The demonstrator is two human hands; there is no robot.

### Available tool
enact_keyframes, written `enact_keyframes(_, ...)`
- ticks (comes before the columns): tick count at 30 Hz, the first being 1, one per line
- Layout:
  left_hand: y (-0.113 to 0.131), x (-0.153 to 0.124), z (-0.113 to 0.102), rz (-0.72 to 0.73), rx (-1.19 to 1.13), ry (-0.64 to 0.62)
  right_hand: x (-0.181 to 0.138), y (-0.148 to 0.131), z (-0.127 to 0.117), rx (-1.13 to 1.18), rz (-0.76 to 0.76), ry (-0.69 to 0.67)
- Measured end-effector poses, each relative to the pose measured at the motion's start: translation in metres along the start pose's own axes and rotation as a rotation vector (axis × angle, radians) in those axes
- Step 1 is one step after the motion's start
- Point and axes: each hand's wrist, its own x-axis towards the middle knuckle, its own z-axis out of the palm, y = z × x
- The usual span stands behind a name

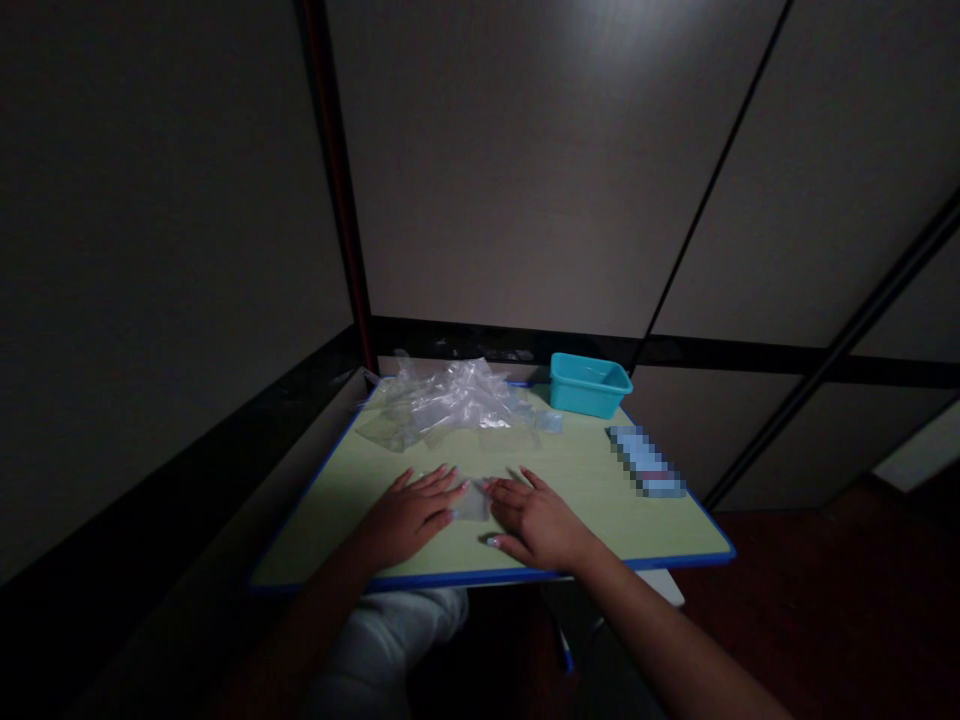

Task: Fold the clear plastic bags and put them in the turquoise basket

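A small clear plastic bag [472, 502] lies flat on the pale yellow-green table [577, 490], near its front edge. From the left, my left hand [412, 520] rests palm down with its fingers stretched out, fingertips at the bag's left side. On the other side my right hand [536, 518] lies with fingers spread, its fingertips touching the bag's right side. Neither hand grips anything. Farther back on the table spreads a loose pile of crumpled clear plastic bags [465, 395].
A turquoise plastic tub [589, 388] stands at the back right. Nearer along the right edge lies a blurred-out flat object [646, 462]. Blue trim [480, 578] borders the table. Panelled walls [510, 180] rise close behind and to the left.
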Motion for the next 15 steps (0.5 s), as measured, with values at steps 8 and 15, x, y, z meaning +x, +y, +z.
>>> enact_keyframes(8,-0.005,0.001,0.005,-0.009,-0.019,0.078,0.012,0.001,0.003,0.050,-0.031,0.059)
enact_keyframes(15,-0.001,0.011,0.002,-0.040,-0.361,0.133,0.023,0.000,-0.028,0.245,-0.066,0.179)
